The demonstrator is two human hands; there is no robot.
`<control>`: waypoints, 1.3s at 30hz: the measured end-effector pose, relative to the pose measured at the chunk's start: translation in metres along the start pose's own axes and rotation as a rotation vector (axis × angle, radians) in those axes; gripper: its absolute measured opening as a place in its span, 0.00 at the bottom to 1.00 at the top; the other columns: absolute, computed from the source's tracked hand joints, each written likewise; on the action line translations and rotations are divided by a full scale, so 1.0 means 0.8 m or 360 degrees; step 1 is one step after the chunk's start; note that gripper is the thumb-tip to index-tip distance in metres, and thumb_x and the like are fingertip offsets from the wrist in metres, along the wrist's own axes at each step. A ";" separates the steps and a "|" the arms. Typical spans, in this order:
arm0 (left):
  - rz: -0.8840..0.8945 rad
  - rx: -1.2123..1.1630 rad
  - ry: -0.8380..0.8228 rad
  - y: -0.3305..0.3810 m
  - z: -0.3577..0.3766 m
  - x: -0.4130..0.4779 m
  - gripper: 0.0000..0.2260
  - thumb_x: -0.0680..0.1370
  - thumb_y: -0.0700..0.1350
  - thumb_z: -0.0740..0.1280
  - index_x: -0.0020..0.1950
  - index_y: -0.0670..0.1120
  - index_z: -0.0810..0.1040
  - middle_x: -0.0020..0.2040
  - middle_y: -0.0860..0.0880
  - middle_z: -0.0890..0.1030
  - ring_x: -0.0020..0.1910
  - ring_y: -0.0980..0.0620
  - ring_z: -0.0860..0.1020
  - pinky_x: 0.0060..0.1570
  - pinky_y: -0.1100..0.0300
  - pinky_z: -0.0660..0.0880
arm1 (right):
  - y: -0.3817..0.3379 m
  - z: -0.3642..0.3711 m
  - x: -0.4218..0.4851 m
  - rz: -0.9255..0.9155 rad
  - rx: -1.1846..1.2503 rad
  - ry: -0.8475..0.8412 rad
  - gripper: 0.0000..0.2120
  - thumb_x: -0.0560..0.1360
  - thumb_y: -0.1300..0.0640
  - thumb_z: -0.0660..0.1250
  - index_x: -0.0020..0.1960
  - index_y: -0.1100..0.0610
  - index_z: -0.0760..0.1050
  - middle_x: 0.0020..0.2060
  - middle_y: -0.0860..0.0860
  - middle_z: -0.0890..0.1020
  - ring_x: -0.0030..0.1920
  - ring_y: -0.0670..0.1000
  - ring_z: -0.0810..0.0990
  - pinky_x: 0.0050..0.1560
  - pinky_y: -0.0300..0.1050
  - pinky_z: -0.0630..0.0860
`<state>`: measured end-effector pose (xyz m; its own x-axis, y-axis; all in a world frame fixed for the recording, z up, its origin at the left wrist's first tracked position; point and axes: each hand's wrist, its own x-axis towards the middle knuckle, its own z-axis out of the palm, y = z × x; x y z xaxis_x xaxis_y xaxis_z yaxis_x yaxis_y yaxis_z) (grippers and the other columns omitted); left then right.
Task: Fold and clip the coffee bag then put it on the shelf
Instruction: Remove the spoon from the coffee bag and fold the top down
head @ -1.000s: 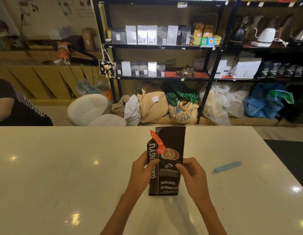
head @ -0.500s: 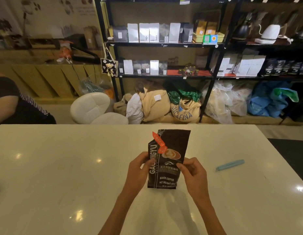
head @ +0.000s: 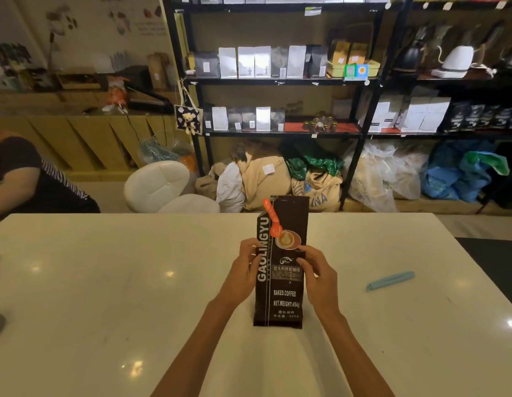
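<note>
A dark brown coffee bag [head: 283, 299] stands upright on the white table [head: 105, 282], its top unfolded and an orange spoon picture on its upper front. My left hand [head: 243, 270] grips the bag's left side and my right hand [head: 317, 279] grips its right side, both at mid height. A light blue bag clip [head: 390, 280] lies flat on the table to the right of the bag, apart from both hands. Beyond the table stands a black shelf unit [head: 277, 81] holding rows of coffee bags.
A seated person's arm and dark sleeve [head: 22, 179] show at the left edge. A white padded chair [head: 163, 187] and several sacks [head: 277, 179] lie on the floor between table and shelf. Kettles [head: 455, 61] sit on the right shelf.
The bag stands straighter and more face-on than before, shifted slightly right. Both hands have stayed gripping its sides. The clip has not moved.
</note>
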<state>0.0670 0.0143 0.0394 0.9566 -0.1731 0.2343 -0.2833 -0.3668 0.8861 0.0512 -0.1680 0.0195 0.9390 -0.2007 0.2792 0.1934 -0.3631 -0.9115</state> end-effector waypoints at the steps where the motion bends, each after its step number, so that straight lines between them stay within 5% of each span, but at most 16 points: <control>1: 0.0011 -0.0009 -0.0039 -0.001 -0.003 0.003 0.17 0.81 0.36 0.59 0.63 0.55 0.65 0.59 0.52 0.76 0.55 0.56 0.80 0.52 0.57 0.80 | 0.000 -0.002 0.003 -0.0037 -0.0013 -0.0018 0.18 0.78 0.65 0.65 0.59 0.44 0.77 0.53 0.35 0.80 0.55 0.35 0.79 0.54 0.30 0.77; 4: 0.0062 0.0030 -0.0025 -0.008 -0.009 0.009 0.21 0.79 0.35 0.65 0.68 0.52 0.69 0.60 0.52 0.79 0.55 0.54 0.81 0.53 0.62 0.79 | -0.001 -0.007 0.011 -0.0140 -0.0078 -0.0001 0.18 0.76 0.66 0.67 0.64 0.52 0.77 0.53 0.33 0.79 0.54 0.29 0.78 0.54 0.24 0.73; 8: 0.0088 0.0154 0.0212 -0.007 -0.011 0.008 0.19 0.76 0.32 0.68 0.63 0.50 0.77 0.53 0.58 0.81 0.46 0.66 0.80 0.50 0.67 0.79 | -0.004 -0.011 0.011 -0.0278 -0.0151 0.0041 0.19 0.74 0.67 0.69 0.61 0.51 0.77 0.51 0.34 0.79 0.51 0.29 0.78 0.53 0.24 0.74; 12: 0.0220 0.0130 0.0442 -0.004 -0.012 -0.002 0.14 0.73 0.30 0.70 0.54 0.45 0.84 0.50 0.55 0.84 0.49 0.62 0.82 0.52 0.65 0.78 | -0.004 -0.013 0.008 -0.0414 -0.0150 0.0124 0.12 0.73 0.66 0.71 0.54 0.57 0.84 0.50 0.47 0.86 0.50 0.41 0.83 0.54 0.34 0.79; 15: 0.0112 0.0126 0.0546 -0.003 -0.008 -0.008 0.10 0.73 0.31 0.71 0.48 0.45 0.85 0.47 0.51 0.84 0.48 0.59 0.80 0.50 0.61 0.77 | -0.005 -0.006 0.005 -0.0185 -0.0072 0.0205 0.09 0.71 0.64 0.74 0.49 0.54 0.86 0.45 0.51 0.83 0.47 0.49 0.81 0.50 0.40 0.78; 18: -0.0044 0.0146 0.0650 -0.005 -0.005 -0.014 0.09 0.72 0.34 0.72 0.45 0.47 0.83 0.48 0.48 0.74 0.49 0.60 0.75 0.52 0.66 0.72 | -0.007 -0.002 0.007 0.0067 0.0107 0.0177 0.08 0.71 0.63 0.74 0.45 0.51 0.85 0.49 0.48 0.81 0.55 0.48 0.78 0.55 0.34 0.73; 21: -0.0205 -0.0303 0.0338 -0.005 0.006 -0.028 0.08 0.77 0.33 0.65 0.53 0.44 0.75 0.54 0.46 0.77 0.55 0.55 0.77 0.55 0.61 0.75 | -0.011 0.015 0.000 0.0325 0.0563 -0.0001 0.07 0.75 0.67 0.68 0.48 0.59 0.82 0.50 0.52 0.85 0.57 0.49 0.80 0.53 0.34 0.76; 24: -0.0417 -0.0748 0.0187 -0.004 0.020 -0.036 0.09 0.80 0.35 0.64 0.58 0.44 0.71 0.55 0.45 0.79 0.53 0.50 0.80 0.47 0.59 0.81 | -0.011 0.030 -0.008 0.0388 0.0705 -0.0064 0.07 0.76 0.66 0.67 0.53 0.58 0.78 0.49 0.51 0.84 0.52 0.51 0.83 0.49 0.41 0.81; 28: -0.0621 -0.0656 0.0474 0.004 0.023 -0.027 0.03 0.78 0.40 0.66 0.50 0.45 0.79 0.45 0.45 0.85 0.46 0.45 0.84 0.41 0.60 0.82 | -0.013 0.041 -0.011 0.0402 0.0505 -0.0111 0.09 0.75 0.62 0.69 0.50 0.50 0.77 0.47 0.49 0.83 0.48 0.50 0.83 0.44 0.37 0.81; 31: -0.0578 -0.0546 0.0579 0.017 0.031 -0.025 0.04 0.79 0.42 0.66 0.47 0.48 0.80 0.42 0.48 0.85 0.42 0.47 0.84 0.41 0.57 0.82 | -0.024 0.048 -0.022 0.0511 0.0531 0.0182 0.02 0.78 0.55 0.66 0.47 0.52 0.77 0.42 0.50 0.84 0.43 0.49 0.84 0.39 0.37 0.80; 34: -0.0529 -0.0500 0.0688 0.035 0.033 -0.026 0.08 0.80 0.47 0.63 0.44 0.48 0.79 0.39 0.48 0.84 0.39 0.50 0.83 0.40 0.54 0.81 | -0.041 0.044 -0.025 0.0433 0.0445 0.0375 0.10 0.80 0.52 0.61 0.45 0.55 0.77 0.39 0.50 0.83 0.38 0.43 0.82 0.37 0.33 0.78; 39: -0.0438 -0.0298 0.0837 0.047 0.031 -0.025 0.12 0.80 0.51 0.62 0.40 0.49 0.78 0.34 0.49 0.82 0.32 0.58 0.79 0.32 0.66 0.76 | -0.057 0.044 -0.022 0.0474 0.0449 0.0272 0.14 0.80 0.46 0.59 0.46 0.54 0.76 0.38 0.50 0.83 0.37 0.45 0.82 0.37 0.36 0.78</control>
<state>0.0359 -0.0187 0.0579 0.9117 0.3957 0.1109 -0.0508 -0.1594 0.9859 0.0356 -0.1159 0.0455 0.9096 -0.4151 0.0165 0.0142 -0.0086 -0.9999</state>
